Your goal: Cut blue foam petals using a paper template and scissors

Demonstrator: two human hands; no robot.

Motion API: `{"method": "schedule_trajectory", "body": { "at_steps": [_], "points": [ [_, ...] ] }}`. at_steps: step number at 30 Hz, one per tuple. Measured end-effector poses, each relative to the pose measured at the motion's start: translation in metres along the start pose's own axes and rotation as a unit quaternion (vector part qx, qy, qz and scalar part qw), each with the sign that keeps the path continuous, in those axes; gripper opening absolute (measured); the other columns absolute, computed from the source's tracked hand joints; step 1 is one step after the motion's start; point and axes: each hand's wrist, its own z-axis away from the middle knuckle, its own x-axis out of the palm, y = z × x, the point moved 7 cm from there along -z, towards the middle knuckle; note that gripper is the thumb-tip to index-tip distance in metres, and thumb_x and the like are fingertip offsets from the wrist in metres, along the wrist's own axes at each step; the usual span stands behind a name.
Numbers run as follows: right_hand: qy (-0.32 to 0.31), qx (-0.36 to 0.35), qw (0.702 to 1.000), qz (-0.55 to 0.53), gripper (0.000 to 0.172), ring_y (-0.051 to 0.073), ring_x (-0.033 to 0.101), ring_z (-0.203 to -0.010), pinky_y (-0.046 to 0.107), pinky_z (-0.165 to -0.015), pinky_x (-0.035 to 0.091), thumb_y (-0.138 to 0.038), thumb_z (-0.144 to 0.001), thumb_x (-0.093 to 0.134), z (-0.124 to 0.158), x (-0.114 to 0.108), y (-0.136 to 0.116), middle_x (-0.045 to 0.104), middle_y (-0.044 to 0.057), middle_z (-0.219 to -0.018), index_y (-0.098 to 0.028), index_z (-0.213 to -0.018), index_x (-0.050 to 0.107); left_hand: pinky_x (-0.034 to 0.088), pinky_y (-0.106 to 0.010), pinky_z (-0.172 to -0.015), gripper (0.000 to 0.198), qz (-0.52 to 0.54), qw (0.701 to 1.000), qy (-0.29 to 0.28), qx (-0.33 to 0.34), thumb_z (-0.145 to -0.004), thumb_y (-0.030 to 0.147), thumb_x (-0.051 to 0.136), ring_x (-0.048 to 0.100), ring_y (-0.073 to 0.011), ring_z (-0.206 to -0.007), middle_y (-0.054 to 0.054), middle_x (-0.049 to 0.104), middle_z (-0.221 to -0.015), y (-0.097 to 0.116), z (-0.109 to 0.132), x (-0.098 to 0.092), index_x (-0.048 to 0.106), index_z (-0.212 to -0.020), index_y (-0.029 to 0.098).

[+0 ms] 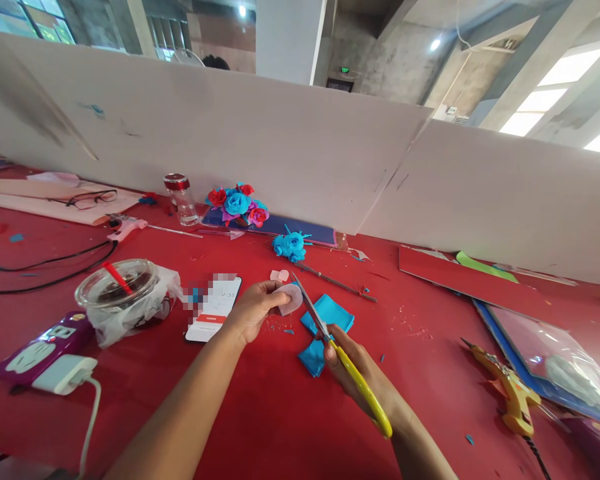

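Note:
My left hand pinches a small pale pink paper piece above the red table. My right hand grips yellow-handled scissors, whose blades point up and left and touch the edge of the pink piece. Folded blue paper pieces lie on the table just under the scissors. Two small pink cut pieces lie beyond my left hand.
A phone lies left of my left hand, beside a lidded cup in a plastic bag and a power strip. Paper flowers, a single blue flower, a jar, a glue gun and white boards stand around.

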Motion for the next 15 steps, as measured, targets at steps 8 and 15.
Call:
{"method": "schedule_trajectory", "body": {
  "at_steps": [8,15],
  "points": [
    [-0.065,-0.043,0.997,0.017,0.039,0.007,0.028,-0.049,0.019,-0.041,0.025,-0.060,-0.090,0.040,-0.005,0.010,0.002,0.029,-0.006,-0.061,-0.021,-0.087,0.046,0.043,-0.024,-0.063,0.017,0.033,0.999,-0.024,-0.022,-0.058,0.021,0.071,0.054,-0.0111,-0.065,0.000,0.063,-0.070,-0.005,-0.001,0.002,0.069,-0.073,0.014],
    [-0.078,-0.033,0.996,-0.016,0.035,0.005,0.021,-0.046,0.018,-0.039,0.019,-0.056,-0.092,0.038,-0.005,0.015,0.009,0.026,-0.008,-0.061,-0.022,-0.084,0.040,0.043,-0.023,-0.062,0.018,0.049,0.998,-0.025,-0.026,-0.058,0.021,0.072,0.055,-0.0104,-0.064,0.000,0.062,-0.069,-0.009,-0.001,0.003,0.069,-0.074,0.014]
  ]
}}
